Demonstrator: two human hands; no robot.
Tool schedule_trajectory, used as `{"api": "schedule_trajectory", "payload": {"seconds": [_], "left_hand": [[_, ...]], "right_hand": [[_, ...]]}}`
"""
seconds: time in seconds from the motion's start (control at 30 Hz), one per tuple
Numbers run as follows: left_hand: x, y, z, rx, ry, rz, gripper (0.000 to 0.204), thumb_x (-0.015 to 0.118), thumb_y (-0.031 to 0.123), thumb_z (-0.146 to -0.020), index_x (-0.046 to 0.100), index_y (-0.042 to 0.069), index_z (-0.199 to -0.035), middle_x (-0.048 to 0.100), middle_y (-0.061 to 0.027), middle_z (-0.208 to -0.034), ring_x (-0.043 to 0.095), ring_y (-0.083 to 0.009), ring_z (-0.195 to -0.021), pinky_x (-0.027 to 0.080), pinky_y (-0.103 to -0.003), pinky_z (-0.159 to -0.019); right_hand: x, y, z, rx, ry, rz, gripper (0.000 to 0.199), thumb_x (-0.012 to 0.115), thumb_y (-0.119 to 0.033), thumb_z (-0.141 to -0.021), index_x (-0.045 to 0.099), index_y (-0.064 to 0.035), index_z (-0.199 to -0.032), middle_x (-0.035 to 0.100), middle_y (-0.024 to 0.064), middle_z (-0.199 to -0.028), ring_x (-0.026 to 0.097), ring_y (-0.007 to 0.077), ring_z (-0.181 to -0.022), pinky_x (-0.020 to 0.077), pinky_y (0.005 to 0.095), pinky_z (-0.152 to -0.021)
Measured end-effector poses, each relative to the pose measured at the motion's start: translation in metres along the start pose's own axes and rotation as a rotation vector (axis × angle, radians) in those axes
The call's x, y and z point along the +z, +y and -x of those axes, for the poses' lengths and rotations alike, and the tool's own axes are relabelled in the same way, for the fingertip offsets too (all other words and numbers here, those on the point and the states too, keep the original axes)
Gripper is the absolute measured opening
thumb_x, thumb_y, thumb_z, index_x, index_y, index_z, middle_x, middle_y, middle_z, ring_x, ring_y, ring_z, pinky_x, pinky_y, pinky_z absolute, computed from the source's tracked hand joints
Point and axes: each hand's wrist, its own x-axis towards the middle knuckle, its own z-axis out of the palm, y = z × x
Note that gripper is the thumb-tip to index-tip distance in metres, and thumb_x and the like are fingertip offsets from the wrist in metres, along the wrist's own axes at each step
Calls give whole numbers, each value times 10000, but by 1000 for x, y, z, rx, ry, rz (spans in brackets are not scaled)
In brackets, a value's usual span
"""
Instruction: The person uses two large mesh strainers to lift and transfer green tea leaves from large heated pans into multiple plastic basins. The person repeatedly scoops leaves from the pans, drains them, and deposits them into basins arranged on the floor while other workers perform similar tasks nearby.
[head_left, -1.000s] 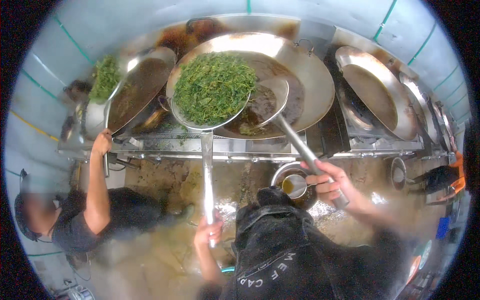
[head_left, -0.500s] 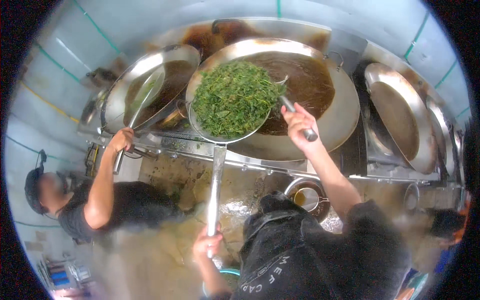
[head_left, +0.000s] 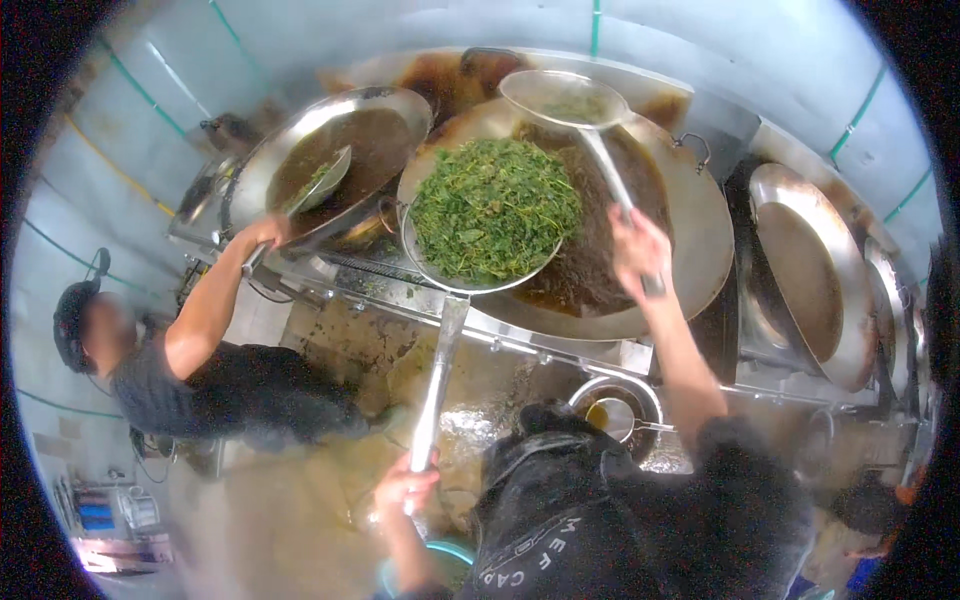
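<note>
My left hand (head_left: 405, 487) is closed round the lower end of a long metal handle. It belongs to a wide strainer (head_left: 452, 310) heaped with fried-looking green leaves (head_left: 495, 210), held over the left part of a large wok (head_left: 708, 235). My right hand (head_left: 640, 255) grips the handle of a second strainer (head_left: 562, 97). That strainer's round mesh head is above the wok's far rim, with a few green bits in it. Dark, rippling oil (head_left: 600, 200) fills the wok's bottom. The heap hides part of the oil.
At left, a co-worker's hand (head_left: 268, 232) holds a skimmer (head_left: 335, 180) over a smaller wok (head_left: 405, 105) of dark liquid. Another wok (head_left: 850, 300) stands at right. A metal pot (head_left: 655, 400) and a teal-rimmed tub (head_left: 455, 548) are below, near my body.
The right-hand strainer has come up from behind the leaves to above the wok's far rim. The leaf-filled strainer stays over the wok. The co-worker's skimmer has tilted.
</note>
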Motion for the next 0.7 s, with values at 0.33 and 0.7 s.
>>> {"api": "schedule_trajectory", "payload": {"seconds": [0.33, 0.7], "left_hand": [[-19, 8, -8, 33, -162, 18, 336, 630, -40, -781, 479, 62, -1063, 436, 24, -559, 356, -60, -346, 246, -213, -295], [-13, 24, 0, 20, -163, -30, 337, 643, 3, -788, 480, 88, -1071, 398, 38, -553, 347, -64, -361, 262, -220, -303]], "right_hand": [[62, 62, 88, -107, 393, 826, 341, 560, -117, -891, 415, -78, -1197, 380, -30, -557, 356, 58, -324, 324, 233, -280], [62, 198, 158, 316, 790, 2384, 489, 549, -163, -829, 335, 32, -1224, 591, 312, -792, 591, 478, -811, 489, 478, -711]]}}
